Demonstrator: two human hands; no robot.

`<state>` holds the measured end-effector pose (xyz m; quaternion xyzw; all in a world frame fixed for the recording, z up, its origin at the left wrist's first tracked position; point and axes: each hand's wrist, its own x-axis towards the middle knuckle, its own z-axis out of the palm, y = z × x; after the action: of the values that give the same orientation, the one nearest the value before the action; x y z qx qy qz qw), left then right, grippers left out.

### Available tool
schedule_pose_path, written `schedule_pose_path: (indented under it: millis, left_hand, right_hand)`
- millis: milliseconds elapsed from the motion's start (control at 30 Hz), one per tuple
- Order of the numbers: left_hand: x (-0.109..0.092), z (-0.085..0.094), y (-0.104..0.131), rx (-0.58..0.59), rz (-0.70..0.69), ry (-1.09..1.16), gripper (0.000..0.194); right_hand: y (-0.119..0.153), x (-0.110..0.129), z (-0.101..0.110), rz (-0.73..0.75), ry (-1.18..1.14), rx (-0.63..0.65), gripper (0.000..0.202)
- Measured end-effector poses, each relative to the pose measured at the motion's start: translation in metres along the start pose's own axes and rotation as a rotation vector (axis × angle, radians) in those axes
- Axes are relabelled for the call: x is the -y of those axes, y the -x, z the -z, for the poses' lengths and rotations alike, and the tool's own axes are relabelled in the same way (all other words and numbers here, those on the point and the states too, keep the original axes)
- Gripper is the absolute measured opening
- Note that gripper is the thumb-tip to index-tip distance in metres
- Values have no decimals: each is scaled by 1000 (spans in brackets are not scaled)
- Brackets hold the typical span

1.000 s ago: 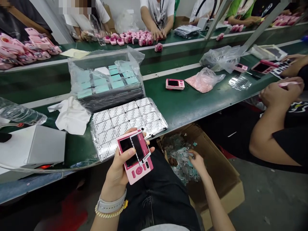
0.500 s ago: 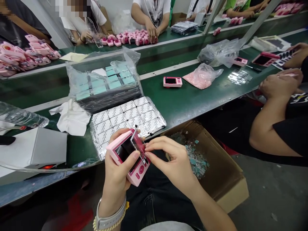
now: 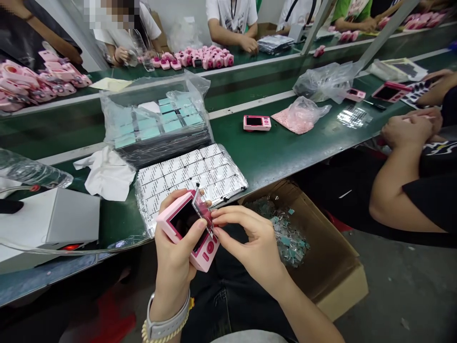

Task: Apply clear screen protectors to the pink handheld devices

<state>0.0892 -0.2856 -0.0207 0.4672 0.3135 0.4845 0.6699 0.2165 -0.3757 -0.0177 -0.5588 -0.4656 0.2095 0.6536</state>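
Far left: grey metal box point(image 3: 73, 219), small red light lit near its base. Next, a crumpled white cloth point(image 3: 110, 176) on the green surface point(image 3: 276, 147). Right of it, a clear plastic bag point(image 3: 157, 116) containing teal-faced pieces; in front of that, a clear-wrapped pack point(image 3: 182, 171) of white labelled rectangles in rows.

Left hand point(image 3: 174, 247): closed around a pink device point(image 3: 205, 257), which is tilted, screen facing up, in front of the pack's near edge. Left thumb lies over the screen area, against a thin framed panel point(image 3: 203, 207) standing at an angle over the device.

Right hand point(image 3: 252, 238): thumb and forefinger nearly together at the panel's right edge; cannot tell whether they grip it.

Beyond, a second pink device point(image 3: 257, 123) rests on the surface, just beside a plastic bag of pink pieces point(image 3: 300, 116). Below the surface edge, an open carton point(image 3: 339, 281) holds clear and teal scraps point(image 3: 287, 238). Far right: a co-worker's hands point(image 3: 410, 126), close together.
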Motion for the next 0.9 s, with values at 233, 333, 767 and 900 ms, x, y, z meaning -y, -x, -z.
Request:
schedule_pose_path:
  millis: [233,333,767,900]
  left_hand:
    - [-1,-3,1,-9,-27,-10,51]
    - [-2,-3,1,8,-31,-11,50]
    - [0,-4,-2,-10,25,13,51]
    - [2,-1,-3,-20,25,14,52]
  right_hand:
    - [2,-1,-4,-2,-26,-21,20]
    - [3,-1,-5,20,6,-30,19]
    - [5,-8,-2,-24,17,-63,24]
    - [0,-7,7,-52,-60,69,19]
